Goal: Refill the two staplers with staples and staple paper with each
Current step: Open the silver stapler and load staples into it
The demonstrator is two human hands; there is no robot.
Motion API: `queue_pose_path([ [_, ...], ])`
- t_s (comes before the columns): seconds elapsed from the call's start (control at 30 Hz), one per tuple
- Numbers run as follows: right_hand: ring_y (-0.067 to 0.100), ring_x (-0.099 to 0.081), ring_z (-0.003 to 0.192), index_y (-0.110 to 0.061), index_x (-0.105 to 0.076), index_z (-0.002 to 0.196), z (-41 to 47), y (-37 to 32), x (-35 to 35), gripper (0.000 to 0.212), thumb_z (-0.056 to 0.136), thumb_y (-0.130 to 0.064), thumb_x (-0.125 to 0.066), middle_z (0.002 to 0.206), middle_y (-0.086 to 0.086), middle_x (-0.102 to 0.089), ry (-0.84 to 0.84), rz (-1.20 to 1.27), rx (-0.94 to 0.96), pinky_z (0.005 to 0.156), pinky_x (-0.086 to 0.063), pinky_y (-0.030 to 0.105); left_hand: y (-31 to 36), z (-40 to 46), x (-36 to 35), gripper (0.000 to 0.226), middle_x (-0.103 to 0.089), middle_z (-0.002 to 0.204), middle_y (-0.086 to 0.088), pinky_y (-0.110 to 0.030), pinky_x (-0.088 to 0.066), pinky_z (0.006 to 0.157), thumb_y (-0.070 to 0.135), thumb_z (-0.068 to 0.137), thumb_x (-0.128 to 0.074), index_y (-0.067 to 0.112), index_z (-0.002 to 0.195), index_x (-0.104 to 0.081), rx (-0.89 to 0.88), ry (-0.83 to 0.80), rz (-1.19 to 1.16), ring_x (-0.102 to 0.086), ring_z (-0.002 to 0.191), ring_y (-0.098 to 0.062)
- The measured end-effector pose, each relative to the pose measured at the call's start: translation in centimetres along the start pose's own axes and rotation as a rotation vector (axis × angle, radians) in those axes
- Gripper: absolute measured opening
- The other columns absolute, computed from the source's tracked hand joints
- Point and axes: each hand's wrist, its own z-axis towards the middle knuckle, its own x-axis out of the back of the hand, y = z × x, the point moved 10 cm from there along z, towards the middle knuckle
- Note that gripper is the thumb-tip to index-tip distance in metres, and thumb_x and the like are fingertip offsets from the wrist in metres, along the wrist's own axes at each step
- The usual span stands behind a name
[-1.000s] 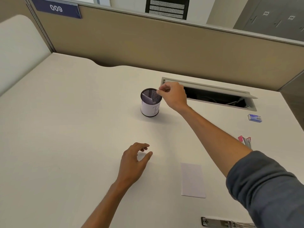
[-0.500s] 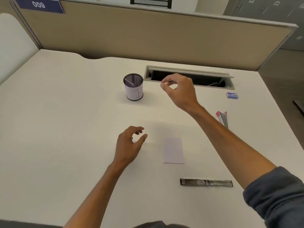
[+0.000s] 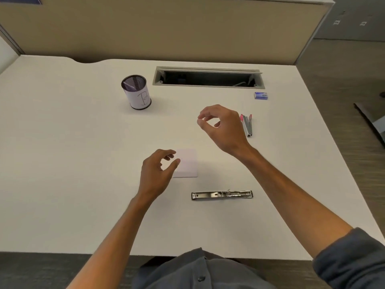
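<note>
On the desk, a paper slip lies mid-surface, an opened stapler nearer the front edge, a second stapler and staple box toward the right edge, a mesh cup and cable hatch near the back edge.

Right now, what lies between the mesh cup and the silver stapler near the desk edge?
In the head view, the paper slip lies between the mesh cup and the silver stapler, with the left hand hovering over its left edge.

An office cubicle: a white desk with a cable hatch at 12 o'clock, backed by a beige fabric partition; mesh pen cup at 11.
</note>
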Motion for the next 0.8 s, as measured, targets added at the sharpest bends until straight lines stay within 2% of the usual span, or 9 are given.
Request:
queue_pose_path([
  [0.33,0.004,-0.065,0.086,-0.022,-0.072,0.089,-6.0,2.6,3.8,0.007,0.086,-0.028,-0.070,0.100,-0.014,-0.070,-0.004,0.040,-0.055,0.069,-0.056,0.033,3.0,-2.6,-3.4,0.019,-0.069,0.094,0.011,-0.018,-0.044,0.071,0.020,0.086,-0.072,0.022,0.105,-0.070,-0.028,-0.034,0.022,-0.063,0.091,-0.003],
  [0.57,0.004,-0.065,0.086,-0.024,-0.072,0.088,-10.1,5.1,5.2,0.005,0.084,-0.027,-0.072,0.099,-0.015,-0.069,-0.003,0.061,-0.114,0.070,-0.056,0.031,3.9,-4.3,-5.9,0.017,-0.068,0.093,0.012,-0.009,-0.041,0.068,0.020,0.086,-0.073,0.023,0.102,-0.070,-0.027,-0.068,0.012,-0.063,0.091,-0.004],
  [0.8,0.001,-0.064,0.086,-0.024,-0.072,0.091,-11.5,7.4,6.8,0.006,0.085,-0.027,-0.072,0.102,-0.018,-0.068,0.001,0.038,-0.157,0.072,-0.056,0.032,5.2,-3.8,-7.5,0.018,-0.068,0.093,0.013,-0.011,-0.041,0.070,0.020,0.086,-0.073,0.023,0.104,-0.071,-0.035,-0.071,0.008,-0.062,0.091,-0.003],
])
